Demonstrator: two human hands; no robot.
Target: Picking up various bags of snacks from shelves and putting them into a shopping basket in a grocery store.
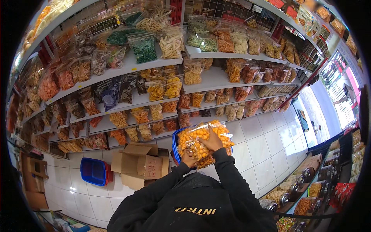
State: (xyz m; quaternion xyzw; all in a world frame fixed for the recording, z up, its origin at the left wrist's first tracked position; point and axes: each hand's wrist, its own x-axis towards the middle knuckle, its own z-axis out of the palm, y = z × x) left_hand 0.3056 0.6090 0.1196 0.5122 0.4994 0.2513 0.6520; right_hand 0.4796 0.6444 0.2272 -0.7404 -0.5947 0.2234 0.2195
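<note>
In front of me, clear plastic bags of round orange puffed snacks (193, 136) lie piled at the top of a blue tub (175, 144), hiding most of it. My left hand (189, 158) is closed on the near left edge of a snack bag. Across the top of the bags lies my right hand (211, 141), its fingers spread against the plastic. Parts of both hands' fingers are hard to make out against the bags.
Shelves (154, 101) full of bagged snacks curve along the far side. On the tiled floor to my left stand an open cardboard box (133, 166) and a blue tub (92, 171) with a red one beneath. Jars of snacks (278, 195) line the lower right.
</note>
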